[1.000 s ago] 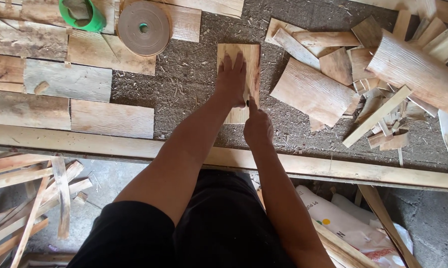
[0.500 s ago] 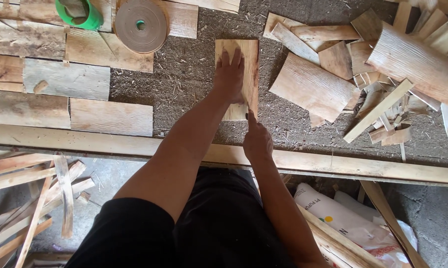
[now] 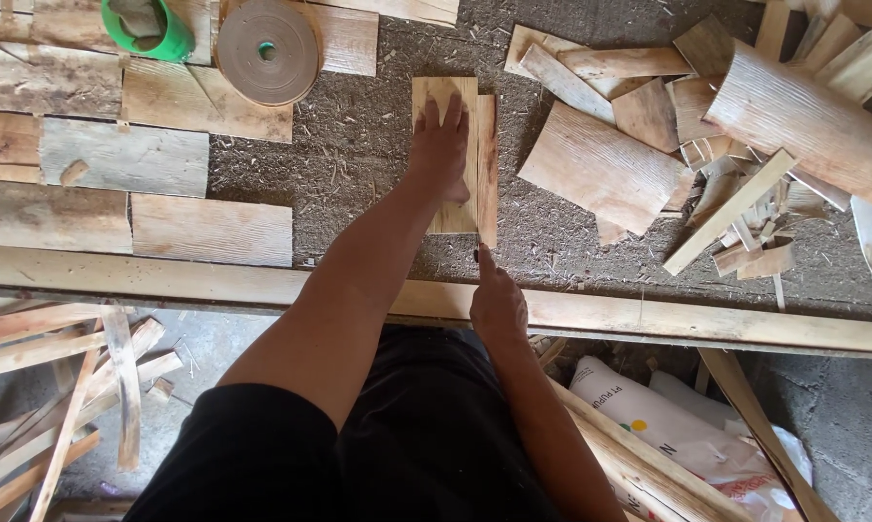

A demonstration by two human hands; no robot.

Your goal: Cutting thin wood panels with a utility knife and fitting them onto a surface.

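Pressing flat with fingers spread, the left hand (image 3: 443,145) pins a small rectangular wood veneer sheet (image 3: 445,97) against the sawdust-strewn work surface (image 3: 358,164), near the middle of that surface. A narrow veneer strip (image 3: 487,169) lies along the sheet's right edge, touching it. The right hand (image 3: 497,302) sits just below the strip's near end, over the long plank (image 3: 697,324) that forms the surface's front edge; its fingers are curled in around something thin and dark at the strip's end, too small to identify. The veneer is pale, thin and straight-grained. Toward the surface's right side lies a heap of veneer offcuts (image 3: 639,135), some curled, and a large curved bark-like sheet (image 3: 803,121) with rough ridged grain. On the left side flat weathered boards (image 3: 117,159) lie side by side. At the far left corner stand a round roll of brown tape (image 3: 267,50) and a green cup (image 3: 151,29). Below the plank, thin wooden slats (image 3: 59,387) lie scattered on the concrete floor at left, and a white printed sack (image 3: 648,420) lies at right.
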